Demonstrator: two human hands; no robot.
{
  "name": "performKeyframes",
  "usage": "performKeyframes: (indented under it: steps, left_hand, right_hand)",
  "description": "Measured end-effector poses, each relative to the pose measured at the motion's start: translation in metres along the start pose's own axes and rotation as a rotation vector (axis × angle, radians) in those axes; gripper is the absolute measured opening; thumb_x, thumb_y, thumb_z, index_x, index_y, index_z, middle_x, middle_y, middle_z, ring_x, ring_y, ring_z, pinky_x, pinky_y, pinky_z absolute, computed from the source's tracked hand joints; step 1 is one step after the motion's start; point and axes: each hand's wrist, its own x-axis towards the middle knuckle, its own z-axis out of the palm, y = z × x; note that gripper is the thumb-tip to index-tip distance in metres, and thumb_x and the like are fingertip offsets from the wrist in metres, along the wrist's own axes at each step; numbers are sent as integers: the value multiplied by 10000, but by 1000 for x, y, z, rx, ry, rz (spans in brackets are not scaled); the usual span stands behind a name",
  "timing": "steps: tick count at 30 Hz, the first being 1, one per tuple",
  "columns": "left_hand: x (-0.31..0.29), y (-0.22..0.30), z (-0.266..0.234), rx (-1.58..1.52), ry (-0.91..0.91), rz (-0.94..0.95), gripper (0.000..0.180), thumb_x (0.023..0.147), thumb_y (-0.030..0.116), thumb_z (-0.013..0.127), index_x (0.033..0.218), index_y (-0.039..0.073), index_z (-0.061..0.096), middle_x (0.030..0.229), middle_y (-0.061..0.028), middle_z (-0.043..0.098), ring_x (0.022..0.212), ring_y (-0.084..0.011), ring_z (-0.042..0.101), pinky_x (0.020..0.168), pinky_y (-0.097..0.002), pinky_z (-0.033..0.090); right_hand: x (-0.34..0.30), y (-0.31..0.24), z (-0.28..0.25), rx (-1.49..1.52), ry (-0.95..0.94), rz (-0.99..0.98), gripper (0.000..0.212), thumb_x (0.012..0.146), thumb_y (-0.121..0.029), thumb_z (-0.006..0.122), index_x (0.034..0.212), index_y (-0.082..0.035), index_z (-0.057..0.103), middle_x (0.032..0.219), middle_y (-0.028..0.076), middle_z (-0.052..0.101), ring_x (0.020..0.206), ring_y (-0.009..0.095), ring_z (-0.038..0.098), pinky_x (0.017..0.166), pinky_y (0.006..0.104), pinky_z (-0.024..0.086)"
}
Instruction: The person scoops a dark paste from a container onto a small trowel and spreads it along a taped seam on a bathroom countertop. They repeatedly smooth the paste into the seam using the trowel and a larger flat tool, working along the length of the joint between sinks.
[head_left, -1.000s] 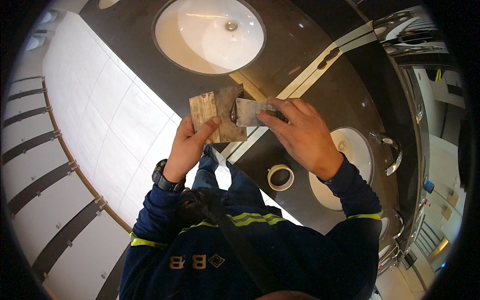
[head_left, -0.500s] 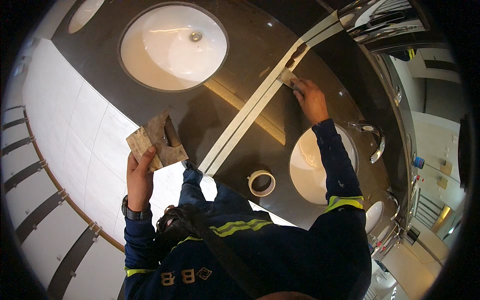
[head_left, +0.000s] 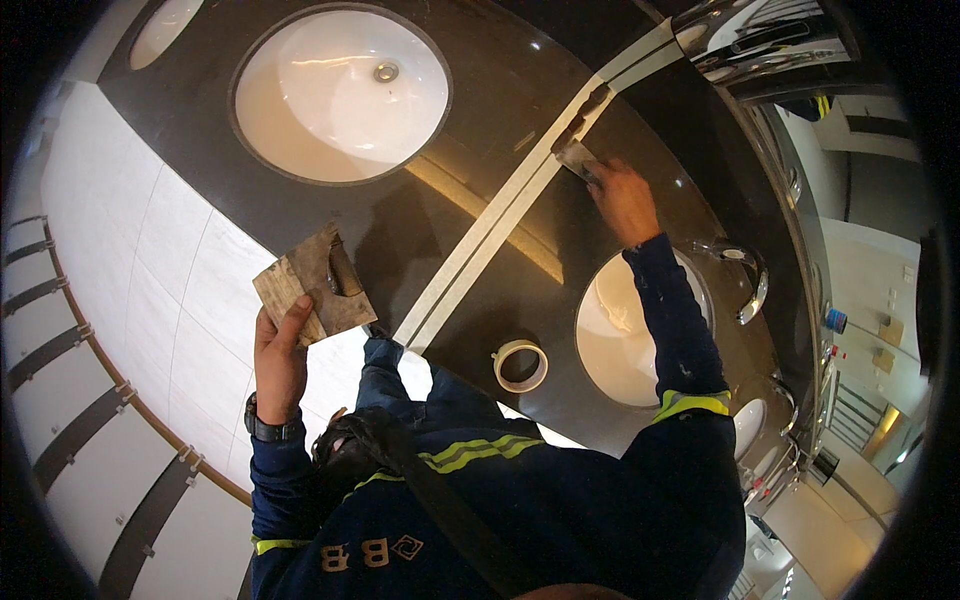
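My left hand (head_left: 282, 352) grips a flat, stained wooden board (head_left: 325, 288) by its near edge, thumb on top. A dark lump of paste (head_left: 345, 272) sits on the board's right side. Out over the dark countertop (head_left: 480, 200), my right hand (head_left: 625, 200) is closed on a small putty knife (head_left: 577, 158). The blade touches the seam between two strips of masking tape (head_left: 500, 208). Dark brown paste (head_left: 580, 115) lies smeared along the far stretch of that seam, just beyond the blade.
A roll of masking tape (head_left: 497, 367) rests on the countertop near my body. White sinks lie on both sides of the seam, one at the upper left (head_left: 300, 130) and one under my right forearm (head_left: 610, 350). A chrome faucet (head_left: 755, 285) stands at the right.
The putty knife has shifted slightly along the seam, and dark paste now covers a bit more of it by the blade. My left hand and the board stay nearly still.
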Motion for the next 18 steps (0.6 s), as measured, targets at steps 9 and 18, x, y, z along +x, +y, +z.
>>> performKeyframes:
  steps: [9,18]
  left_hand:
    - [2,-4,-3,27,17,-22,448,999,221,686,1349,3,511,1253,-117,644,1139,-198,624,1027,-344,467]
    - [2,2,11,119,-113,77,356,1016,219,658,1268,-22,590,1168,-106,692,1033,-182,665,952,-333,513]
  right_hand:
    - [-10,-25,19,82,64,-55,300,873,-130,706,1171,-94,708,1036,181,669,962,380,672,837,475,559]
    - [-28,-79,-64,80,-67,-100,352,870,-100,689,1222,-90,684,1111,174,652,1004,376,647,864,467,544]
